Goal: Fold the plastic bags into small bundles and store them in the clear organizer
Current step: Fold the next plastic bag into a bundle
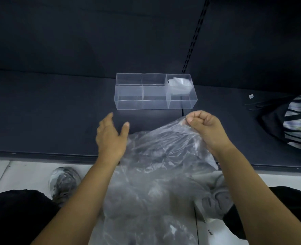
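While only the right hand [206, 128] has hold of the crumpled clear plastic bag [155, 165], control is weak.

Head view:
- The right fingers [190, 120] are curled tight and pinch the bag's far-right corner, lifted off the dark shelf [49, 112].
- The left hand [109, 138] is spread and holds nothing, at the bag's far-left edge. I can't tell if it touches.
- Bag position: the far end is on the shelf, just short of the clear plastic compartment organizer [155, 104]. The rest hangs over the shelf lip toward the person's lap.
- Long axis runs away from the person, with the pinched corner pointing at the organizer.
- One folded clear bundle [179, 85] sits in the right-end compartment.

Risks:
- The film slips out of the pinch.
- The hanging part drags the bag off the shelf.
- Trapped air and wrinkles give a puffy, crooked fold.
- A forward sweep nudges the light organizer.
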